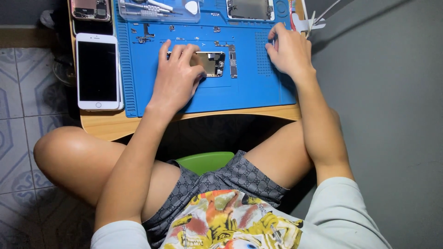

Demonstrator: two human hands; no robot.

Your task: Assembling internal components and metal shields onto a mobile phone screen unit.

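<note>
Tiled floor (pixel 18 152) and a grey wall (pixel 392 115) frame a small wooden desk (pixel 110 127), with a person sitting cross-legged on a green stool (pixel 205 161) in front of it. Most of the desk is covered by a blue repair mat (pixel 240 92), which serves as the landmark for everything else.

Just left of the mat lies a white phone (pixel 98 71), screen up and dark. Behind that phone, at the mat's far left corner, sits an opened phone shell (pixel 91 9) with its insides showing. Along the mat's far edge rests a clear tray of screwdrivers (pixel 154 10), and further right another opened phone body (pixel 250 8).

At the mat's centre lies a bare circuit board (pixel 213 62). The left hand (pixel 177 76) rests on it, fingers curled down over its left end and pressing it to the mat. The right hand (pixel 288 50) sits apart at the mat's right edge, fingers bent together as if pinching something tiny; whether it holds anything cannot be told. Small loose parts and screws (pixel 221 44) are scattered on the mat just behind the board.

Judging by this layout, a sweep of either wrist could scatter those loose screws off the mat, and pressing hard on the board could bend it or damage its parts.
</note>
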